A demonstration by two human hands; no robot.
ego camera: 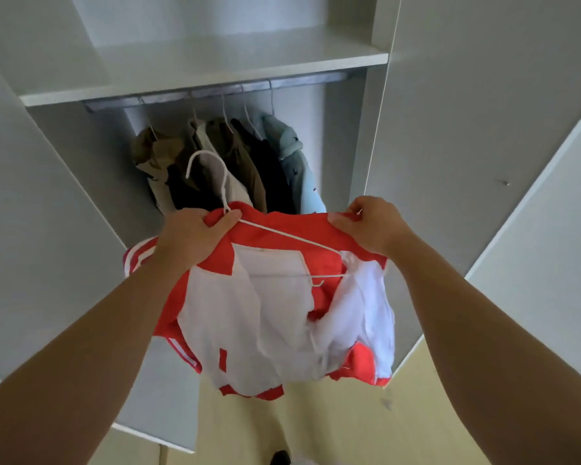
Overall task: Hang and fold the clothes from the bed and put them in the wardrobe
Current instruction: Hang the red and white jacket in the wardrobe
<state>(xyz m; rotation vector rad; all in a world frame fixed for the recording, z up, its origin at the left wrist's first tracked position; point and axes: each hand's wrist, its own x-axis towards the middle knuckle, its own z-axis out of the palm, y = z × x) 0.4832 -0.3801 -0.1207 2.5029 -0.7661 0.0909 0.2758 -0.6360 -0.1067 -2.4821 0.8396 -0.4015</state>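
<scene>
Red-and-white sports garment (282,323) with white stripes along its red side panels, held up in the air in front of the open pale grey wardrobe (349,135), below the level of the clothes rail. It is bunched and turned so that much of its white lining faces the camera, with a red band along the top edge and red hems hanging at the bottom. One thin white wire hanger (284,234) lies across it: the hook rises above the garment at the left, one arm runs bare over the red band, and the lower bar sits against the white cloth.

The left hand (195,239) has its fingers curled round the red top edge together with the base of the hanger's neck. The right hand (373,226) pinches the other end of the red band between thumb and fingers.

Behind the garment, a row of hung clothes (235,162) fills the grey metal rail (215,90): khaki, dark, white, olive-brown, black and light blue pieces pressed close together, with five hanger hooks countable on the rail. The held hanger's hook overlaps the white and khaki ones in view. One flat shelf (235,55) sits just above the rail. Two wardrobe doors stand open, the left door (31,213) and the right door (483,112), flanking both arms. Yellowish floor (416,414) shows below.
</scene>
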